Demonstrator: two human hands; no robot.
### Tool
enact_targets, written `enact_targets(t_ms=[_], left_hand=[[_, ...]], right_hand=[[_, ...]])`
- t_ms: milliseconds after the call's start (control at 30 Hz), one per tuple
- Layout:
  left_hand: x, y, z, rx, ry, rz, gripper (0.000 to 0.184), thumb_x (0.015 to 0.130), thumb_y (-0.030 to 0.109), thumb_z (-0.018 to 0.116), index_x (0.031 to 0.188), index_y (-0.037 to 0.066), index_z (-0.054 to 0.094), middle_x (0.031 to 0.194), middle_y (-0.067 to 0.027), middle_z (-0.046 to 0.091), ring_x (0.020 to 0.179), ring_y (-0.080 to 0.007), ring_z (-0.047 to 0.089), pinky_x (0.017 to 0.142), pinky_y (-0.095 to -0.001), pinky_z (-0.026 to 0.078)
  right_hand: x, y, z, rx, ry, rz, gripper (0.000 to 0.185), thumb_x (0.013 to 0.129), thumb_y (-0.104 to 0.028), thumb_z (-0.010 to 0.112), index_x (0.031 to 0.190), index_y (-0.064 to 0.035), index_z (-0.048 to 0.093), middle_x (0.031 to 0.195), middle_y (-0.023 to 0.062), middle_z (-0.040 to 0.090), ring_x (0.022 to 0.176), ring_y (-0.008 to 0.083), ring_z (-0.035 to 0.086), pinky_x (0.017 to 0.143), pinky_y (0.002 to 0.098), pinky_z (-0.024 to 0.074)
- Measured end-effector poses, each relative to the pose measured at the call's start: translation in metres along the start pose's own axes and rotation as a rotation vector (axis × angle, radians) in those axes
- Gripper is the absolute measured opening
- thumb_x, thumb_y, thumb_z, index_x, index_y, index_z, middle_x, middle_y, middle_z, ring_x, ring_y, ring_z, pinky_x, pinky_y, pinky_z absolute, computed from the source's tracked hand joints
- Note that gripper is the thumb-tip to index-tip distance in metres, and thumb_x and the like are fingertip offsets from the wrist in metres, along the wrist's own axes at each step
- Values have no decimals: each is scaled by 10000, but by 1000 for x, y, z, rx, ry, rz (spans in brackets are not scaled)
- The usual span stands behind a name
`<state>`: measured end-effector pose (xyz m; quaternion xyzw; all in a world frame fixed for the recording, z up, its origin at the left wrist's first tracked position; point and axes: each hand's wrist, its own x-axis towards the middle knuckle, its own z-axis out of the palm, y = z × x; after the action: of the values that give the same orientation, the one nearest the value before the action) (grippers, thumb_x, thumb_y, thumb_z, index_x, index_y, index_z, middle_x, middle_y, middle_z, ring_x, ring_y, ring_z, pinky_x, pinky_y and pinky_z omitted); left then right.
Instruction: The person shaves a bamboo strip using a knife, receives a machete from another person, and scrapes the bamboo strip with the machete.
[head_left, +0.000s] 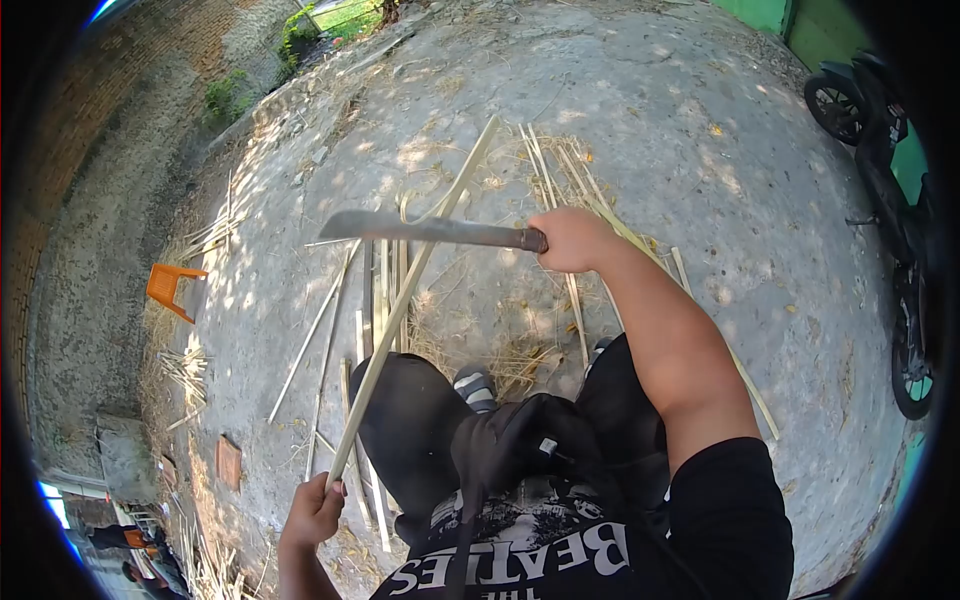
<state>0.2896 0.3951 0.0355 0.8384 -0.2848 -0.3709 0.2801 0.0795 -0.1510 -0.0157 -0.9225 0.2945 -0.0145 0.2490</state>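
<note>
My right hand (pixel 575 240) is closed round the handle of a machete (pixel 430 229), held out level in front of me with its blade pointing left. The blade crosses a long pale bamboo strip (pixel 385 340) and seems to touch it. Down at the lower left, my left hand (pixel 314 512) grips the near end of that strip, which slants up and away to the right. A thinner sliver appears to curl off the strip close to the blade. Beneath, several bamboo strips (pixel 325 345) lie on the ground by my left knee.
More strips (pixel 545 185) lie on the concrete ground (pixel 640 110) ahead and right, among shavings (pixel 515 365). An orange plastic stool (pixel 174 290) and a brick (pixel 229 462) are at left. A motorbike (pixel 885 190) stands at right. Other people (pixel 140 545) show at lower left.
</note>
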Motion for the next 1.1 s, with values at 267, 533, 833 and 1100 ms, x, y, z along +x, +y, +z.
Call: enact_targets(t_ms=[267,533,833,1100], left_hand=[[-17,6,-5,70,92,-52,342,1083,271,597,873,2,617,620,-4,529,605,-74,453,533,-313,390],[-33,16,-20,-22,-40,-86,346,1054,312,661,875,20,613,667,39,541,619,-59,447,540,-285,382],[-50,29,-31,45,84,-151,361,1070,307,630,863,11,613,652,41,528,613,-51,441,528,-284,378],[-39,44,-24,54,-51,-172,378,1080,315,619,852,14,611,653,43,533,605,-49,437,522,-278,379]], right_hand=[[-1,-19,1,-40,-43,41,214,806,-173,687,1012,-124,713,989,147,732,974,350,718,816,507,560],[-13,-43,6,-95,-95,-187,172,770,-179,705,933,-125,706,909,145,725,933,360,714,791,502,550],[1,5,-3,55,16,138,181,807,-177,691,959,-80,711,906,167,718,908,365,709,797,489,556],[-25,-56,9,-152,-123,-287,170,761,-170,698,927,-136,710,902,133,727,927,367,714,780,509,555]])
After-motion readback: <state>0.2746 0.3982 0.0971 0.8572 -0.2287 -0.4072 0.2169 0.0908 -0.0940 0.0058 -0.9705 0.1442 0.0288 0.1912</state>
